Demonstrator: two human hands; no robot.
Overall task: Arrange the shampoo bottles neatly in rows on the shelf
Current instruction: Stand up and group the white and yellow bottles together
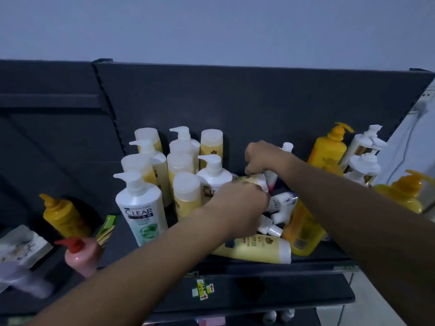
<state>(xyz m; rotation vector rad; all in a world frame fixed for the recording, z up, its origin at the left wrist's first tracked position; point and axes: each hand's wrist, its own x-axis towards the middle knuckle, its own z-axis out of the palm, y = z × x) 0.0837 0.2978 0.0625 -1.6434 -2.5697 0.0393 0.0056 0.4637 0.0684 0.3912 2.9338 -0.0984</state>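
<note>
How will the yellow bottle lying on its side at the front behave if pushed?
Lying on its rounded side by the shelf edge, the yellow bottle probably rolls, perhaps off. Its glossy plastic looks slippery; seems rigid.

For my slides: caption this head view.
Left hand grips a pale bottle near the curled right hand, beside upright shampoo rows.

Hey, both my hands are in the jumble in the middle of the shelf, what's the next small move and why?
Probably lift the pale bottle your left hand seems to grip and stand it beside the upright rows, since those already stand neatly while small white tubes and a yellow bottle lie toppled. What your right hand holds is unclear.
</note>
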